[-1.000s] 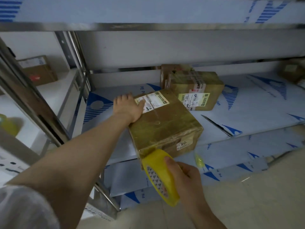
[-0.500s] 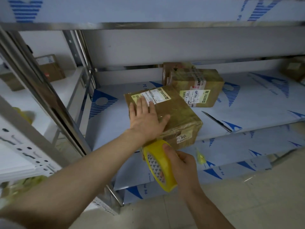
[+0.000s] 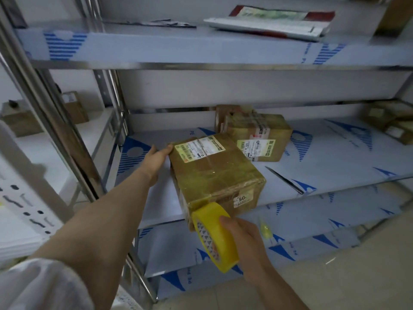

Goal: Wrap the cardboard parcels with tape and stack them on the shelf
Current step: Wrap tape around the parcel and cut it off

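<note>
Right hand (image 3: 243, 240) fingers (image 3: 225, 220) curl over the rim of the yellow tape roll (image 3: 215, 237) and hold it firmly. A strip runs from the roll onto the near corner of the parcel (image 3: 214, 173) just above them. Left hand (image 3: 156, 161) cups the parcel's far left corner, thumb on the top edge, other fingers hidden behind it. Parcel sits on the shelf (image 3: 335, 164), near corner at or just over the front edge. Likely step: pulling tape round the box. Keep the strip taut and the roll square to the face, with the left hand bracing so the box can't slide off. There is open room below and right of the right fingers. A blade (image 3: 283, 180) lies up-right of them, apart from the parcel, and a second parcel (image 3: 257, 137) sits beyond. The upper shelf (image 3: 201, 50) caps any lift.
</note>
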